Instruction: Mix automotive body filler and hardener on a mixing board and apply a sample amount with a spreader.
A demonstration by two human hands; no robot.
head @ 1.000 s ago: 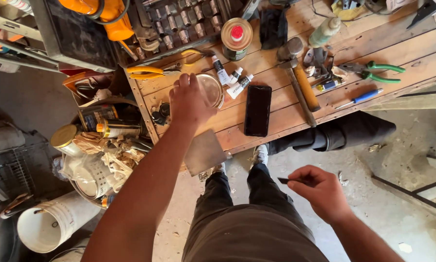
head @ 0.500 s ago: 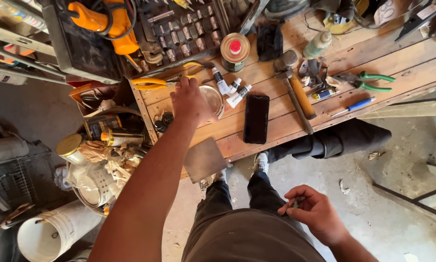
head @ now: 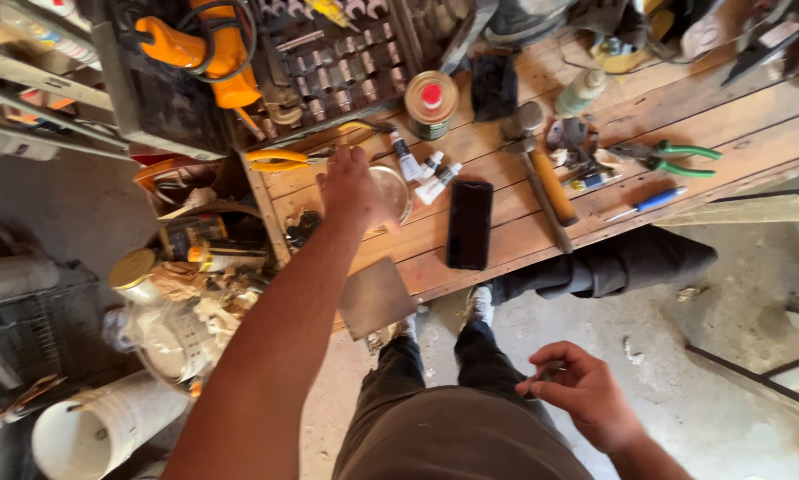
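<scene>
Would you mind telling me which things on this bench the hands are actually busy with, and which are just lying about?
In hand:
- left hand over the round tin
- right hand pinching a small thin object, too small to identify

Lying about:
- phone
- hammer
- green pliers
- blue pen
- yellow pliers
- tubes
- socket set

Bare planks (head: 506,258) right of phone (head: 469,224)

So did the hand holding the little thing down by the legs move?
Yes. The right hand with its small thin object has drawn in toward the person's legs, farther from the wooden workbench.
</scene>
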